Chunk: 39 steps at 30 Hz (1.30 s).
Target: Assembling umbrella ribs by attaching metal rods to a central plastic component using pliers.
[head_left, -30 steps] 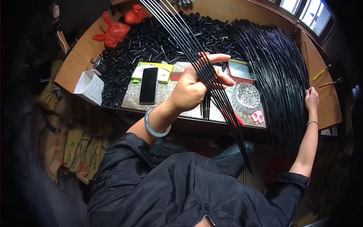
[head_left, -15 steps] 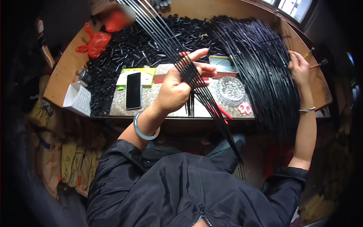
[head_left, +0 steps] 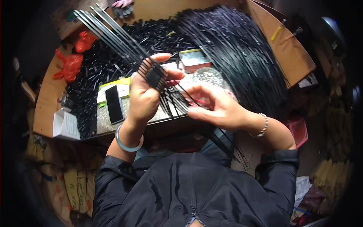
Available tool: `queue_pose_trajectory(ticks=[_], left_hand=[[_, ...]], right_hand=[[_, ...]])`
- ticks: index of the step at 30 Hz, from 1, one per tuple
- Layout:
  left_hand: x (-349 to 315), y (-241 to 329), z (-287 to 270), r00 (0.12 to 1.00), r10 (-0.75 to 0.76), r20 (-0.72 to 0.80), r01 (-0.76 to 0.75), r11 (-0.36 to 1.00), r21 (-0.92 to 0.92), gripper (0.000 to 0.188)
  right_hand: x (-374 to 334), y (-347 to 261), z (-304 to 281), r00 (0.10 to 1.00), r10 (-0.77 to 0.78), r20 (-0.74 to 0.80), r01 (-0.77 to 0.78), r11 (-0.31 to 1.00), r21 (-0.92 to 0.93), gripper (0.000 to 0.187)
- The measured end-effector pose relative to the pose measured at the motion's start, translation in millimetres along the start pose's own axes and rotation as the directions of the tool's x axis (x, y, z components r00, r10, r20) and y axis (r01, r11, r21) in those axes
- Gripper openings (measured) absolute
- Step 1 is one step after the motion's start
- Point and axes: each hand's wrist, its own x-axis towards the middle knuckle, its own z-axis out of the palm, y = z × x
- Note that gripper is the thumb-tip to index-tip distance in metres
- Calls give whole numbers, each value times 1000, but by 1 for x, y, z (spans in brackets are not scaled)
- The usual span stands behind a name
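Observation:
My left hand [head_left: 143,100] is wrapped round a fanned bundle of long, thin black strips [head_left: 107,34]. Their stiff, shiny ends point up and to the left, and the thin tails hang down past the table edge toward my lap. Just right of it, my right hand [head_left: 227,109] has its thumb and fingers closing on a thin black strip beside the bundle. Its fingertips partly hide that strip. A large heap of the same long strips [head_left: 242,53] covers the table's right side.
Small black pieces [head_left: 124,45] lie heaped at the back left. On a speckled board are a phone [head_left: 114,104], a yellow-and-white box, an open tin [head_left: 194,60] and a round clear dish [head_left: 208,75]. Red plastic bags [head_left: 70,66] and a white box [head_left: 67,125] stand left. Wooden side walls [head_left: 280,41] border the table.
My right hand has come from the far right of the strip heap to beside the bundle in my left hand. The view has shifted, and my left hand keeps its hold.

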Motion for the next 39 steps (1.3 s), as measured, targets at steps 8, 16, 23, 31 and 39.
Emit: queue_pose_trajectory(ticks=[8, 16, 23, 31, 39], left_hand=[[-9, -22, -23, 997, 68, 32, -74, 972, 223, 21], [20, -100, -130, 899, 195, 391, -435, 301, 849, 27], [50, -89, -179, 930, -117, 348, -365, -403, 840, 74], [-34, -96, -106, 836, -95, 541, -396, 578, 714, 11], [-69, -121, -112, 694, -255, 673, -608, 291, 738, 65]], right_hand=[[-38, -15, 17, 871, 458, 179, -485, 745, 458, 28], [-62, 38, 64, 971, 182, -154, -174, 983, 64, 19], [-46, 161, 129, 949, 62, -308, -103, 988, -118, 15], [-43, 168, 116, 978, 186, -96, -209, 879, -428, 23], [72, 113, -42, 970, -45, -240, -158, 636, -755, 14]])
